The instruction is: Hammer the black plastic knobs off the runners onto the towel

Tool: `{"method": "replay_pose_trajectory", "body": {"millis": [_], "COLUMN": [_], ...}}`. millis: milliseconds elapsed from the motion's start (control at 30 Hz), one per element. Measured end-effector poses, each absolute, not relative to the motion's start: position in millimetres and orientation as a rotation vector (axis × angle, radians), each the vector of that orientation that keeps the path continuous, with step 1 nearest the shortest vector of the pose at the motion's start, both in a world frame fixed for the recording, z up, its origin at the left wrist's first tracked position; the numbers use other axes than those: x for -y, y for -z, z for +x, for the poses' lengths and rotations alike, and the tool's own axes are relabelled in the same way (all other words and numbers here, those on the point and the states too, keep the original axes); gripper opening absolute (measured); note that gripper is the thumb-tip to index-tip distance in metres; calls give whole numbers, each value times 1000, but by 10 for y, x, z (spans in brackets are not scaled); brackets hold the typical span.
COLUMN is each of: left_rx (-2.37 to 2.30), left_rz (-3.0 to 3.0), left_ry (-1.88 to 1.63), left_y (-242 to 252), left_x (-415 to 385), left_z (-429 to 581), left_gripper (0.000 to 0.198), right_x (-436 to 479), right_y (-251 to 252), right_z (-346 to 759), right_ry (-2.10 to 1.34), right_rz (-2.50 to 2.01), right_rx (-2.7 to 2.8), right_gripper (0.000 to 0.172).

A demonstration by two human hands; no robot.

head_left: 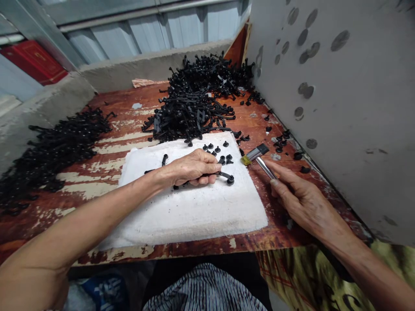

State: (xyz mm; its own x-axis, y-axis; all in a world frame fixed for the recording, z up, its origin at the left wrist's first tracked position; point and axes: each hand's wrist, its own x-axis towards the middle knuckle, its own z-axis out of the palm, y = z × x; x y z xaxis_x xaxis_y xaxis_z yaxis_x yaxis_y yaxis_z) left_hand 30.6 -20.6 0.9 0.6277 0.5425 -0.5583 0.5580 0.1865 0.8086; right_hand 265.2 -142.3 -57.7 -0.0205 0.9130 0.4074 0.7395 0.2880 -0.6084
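My left hand (198, 167) is closed around a slim black plastic arm (225, 176), whose round knobbed end sticks out to the right over a white cloth (201, 220). My right hand (296, 194) grips the metal handle of a small hammer (256, 153) between thumb and fingers. The hammer's head has a yellow face on the left and a dark one on the right, and it is held just past the cloth's right edge. Several small black round caps (217, 149) lie on the cloth beyond my left hand. Another black part (164, 159) lies left of them, partly hidden by the wrist.
A large heap of black plastic parts (194, 99) covers the back of the worn red-brown table (113, 142). A second heap (58, 151) lies at the left. Loose black caps (285, 134) are scattered along the grey spotted panel (340, 108) at the right. A red box (35, 60) sits back left.
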Motion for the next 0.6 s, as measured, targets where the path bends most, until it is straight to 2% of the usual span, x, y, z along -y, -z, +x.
{"method": "replay_pose_trajectory", "body": {"millis": [600], "left_rx": [-1009], "left_rz": [1418], "left_ry": [-3], "left_y": [7], "left_x": [201], "left_z": [307], "left_gripper": [33], "right_x": [1433], "right_y": [591], "right_z": [2672], "right_ry": [-332], "right_rz": [-1494], "right_rx": [1780], "right_gripper": [42]}}
